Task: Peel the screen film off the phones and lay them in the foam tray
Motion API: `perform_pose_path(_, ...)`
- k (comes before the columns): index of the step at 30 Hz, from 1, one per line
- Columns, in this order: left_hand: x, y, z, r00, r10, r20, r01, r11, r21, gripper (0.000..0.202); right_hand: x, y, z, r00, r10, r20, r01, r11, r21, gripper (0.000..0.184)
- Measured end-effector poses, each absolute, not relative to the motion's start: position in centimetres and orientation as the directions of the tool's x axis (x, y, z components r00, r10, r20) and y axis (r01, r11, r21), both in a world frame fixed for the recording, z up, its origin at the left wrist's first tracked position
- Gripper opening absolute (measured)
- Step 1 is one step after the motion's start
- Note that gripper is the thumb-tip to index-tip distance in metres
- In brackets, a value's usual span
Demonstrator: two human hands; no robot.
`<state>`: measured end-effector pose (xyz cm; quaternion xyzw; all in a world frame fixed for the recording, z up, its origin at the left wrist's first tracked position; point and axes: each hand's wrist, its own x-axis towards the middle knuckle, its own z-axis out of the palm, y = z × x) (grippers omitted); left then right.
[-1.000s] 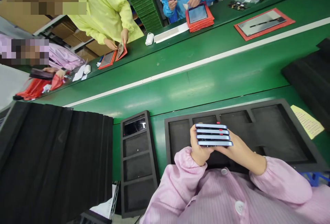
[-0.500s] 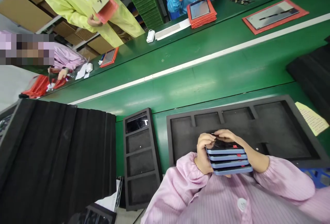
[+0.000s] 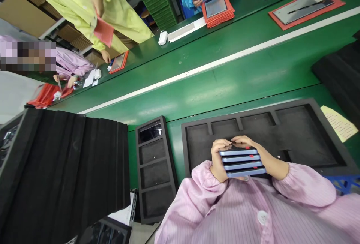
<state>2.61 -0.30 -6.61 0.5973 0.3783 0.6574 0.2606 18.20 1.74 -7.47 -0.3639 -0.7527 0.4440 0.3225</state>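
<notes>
Several smartphones with blue edges and dark faces are stacked flat in front of my chest. Small red tabs stick out between some of them. My left hand is wrapped round the left side of the stack. On the far and right side, my right hand grips the same stack, its fingers bent over the far edge. Beneath and beyond the hands lies a large black foam tray with recessed compartments. To the left, a narrow black foam tray holds one dark phone in its top compartment.
A tall stack of black foam trays stands at the left. Across the green bench, co-workers handle red sleeves and flat panels. A yellow dotted sheet lies at the right, beside more black foam.
Both hands have tilted the phone stack and brought it slightly up and left in view. Across the bench, a co-worker in yellow has lowered one hand toward a red sleeve.
</notes>
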Motion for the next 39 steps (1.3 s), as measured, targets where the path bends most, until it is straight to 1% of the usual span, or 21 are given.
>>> perform_pose_path(4, 2.5, -0.1, -6.5, -0.163, 0.806, 0.569, 0.119, -0.556, 0.822, 0.081, 18.0, 1.8, -7.1, -0.531, 0.837, 0.133, 0.304, 0.335, -0.892, 0.036)
perform_pose_path(9, 2.4, -0.4, -7.3, -0.182, 0.818, 0.546, 0.074, -0.543, 0.837, 0.083, 17.9, 1.8, -6.5, -0.529, 0.838, 0.131, 0.350, 0.357, -0.866, 0.037)
perform_pose_path(13, 2.4, -0.7, -7.3, -0.203, 0.831, 0.517, 0.053, -0.518, 0.854, 0.085, 17.8, 1.9, -6.3, -0.532, 0.841, 0.101, 0.419, 0.365, -0.831, 0.036)
perform_pose_path(14, 2.4, -0.6, -7.1, -0.235, 0.848, 0.475, 0.033, -0.481, 0.876, 0.084, 17.7, 1.9, -6.1, -0.528, 0.844, 0.088, 0.444, 0.363, -0.819, 0.035)
perform_pose_path(15, 2.4, -0.5, -6.9, -0.279, 0.873, 0.399, 0.011, -0.412, 0.911, 0.083, 17.6, 1.9, -5.8, -0.521, 0.850, 0.073, 0.473, 0.359, -0.805, 0.035)
perform_pose_path(17, 2.6, 0.1, -6.4, -0.369, 0.909, 0.193, -0.031, -0.220, 0.975, 0.073, 17.4, 1.8, -4.7, -0.493, 0.869, 0.047, 0.532, 0.344, -0.773, 0.037)
perform_pose_path(18, 2.8, 0.5, -6.1, -0.400, 0.911, 0.097, -0.046, -0.125, 0.991, 0.066, 17.3, 1.7, -4.1, -0.476, 0.879, 0.030, 0.565, 0.332, -0.756, 0.041)
perform_pose_path(20, 3.4, 1.3, -5.8, -0.425, 0.905, -0.029, -0.062, 0.003, 0.998, 0.055, 17.3, 1.5, -2.6, -0.451, 0.892, -0.040, 0.647, 0.295, -0.704, 0.056)
perform_pose_path(22, 4.2, 1.9, -5.9, -0.428, 0.894, -0.132, -0.091, 0.102, 0.991, 0.056, 17.3, 1.3, -1.4, -0.439, 0.888, -0.139, 0.733, 0.265, -0.626, 0.071)
perform_pose_path(23, 4.6, 2.0, -6.0, -0.428, 0.884, -0.188, -0.108, 0.156, 0.982, 0.057, 17.3, 1.2, -1.1, -0.439, 0.880, -0.181, 0.767, 0.262, -0.586, 0.074)
perform_pose_path(25, 5.3, 2.0, -6.5, -0.463, 0.852, -0.244, -0.119, 0.213, 0.970, 0.056, 17.3, 1.1, -1.1, -0.435, 0.875, -0.215, 0.806, 0.271, -0.526, 0.073)
perform_pose_path(26, 5.5, 2.0, -6.7, -0.494, 0.840, -0.226, -0.102, 0.202, 0.974, 0.055, 17.3, 1.0, -1.4, -0.430, 0.877, -0.213, 0.814, 0.275, -0.511, 0.070)
perform_pose_path(27, 5.6, 2.0, -6.9, -0.523, 0.833, -0.180, -0.071, 0.168, 0.983, 0.054, 17.2, 0.8, -1.7, -0.422, 0.882, -0.209, 0.820, 0.273, -0.503, 0.066)
perform_pose_path(30, 4.9, 2.7, -7.1, -0.525, 0.849, -0.052, -0.012, 0.053, 0.998, 0.049, 16.9, 0.5, -2.7, -0.396, 0.894, -0.211, 0.810, 0.232, -0.539, 0.059)
perform_pose_path(32, 4.0, 3.7, -7.0, -0.450, 0.893, -0.027, -0.069, -0.005, 0.998, 0.048, 16.7, 0.3, -3.1, -0.386, 0.892, -0.234, 0.776, 0.177, -0.605, 0.058)
perform_pose_path(35, 2.8, 5.4, -6.7, -0.287, 0.956, -0.058, -0.187, 0.004, 0.982, 0.043, 16.9, 0.3, -3.5, -0.371, 0.894, -0.252, 0.682, 0.079, -0.727, 0.056)
perform_pose_path(37, 2.1, 6.2, -6.6, -0.187, 0.977, -0.103, -0.215, 0.062, 0.975, 0.035, 17.3, 0.5, -3.9, -0.370, 0.889, -0.269, 0.608, 0.012, -0.794, 0.055)
perform_pose_path(39, 1.7, 6.5, -6.4, -0.137, 0.980, -0.142, -0.213, 0.111, 0.971, 0.029, 17.9, 0.7, -4.4, -0.383, 0.873, -0.301, 0.558, -0.041, -0.828, 0.054)
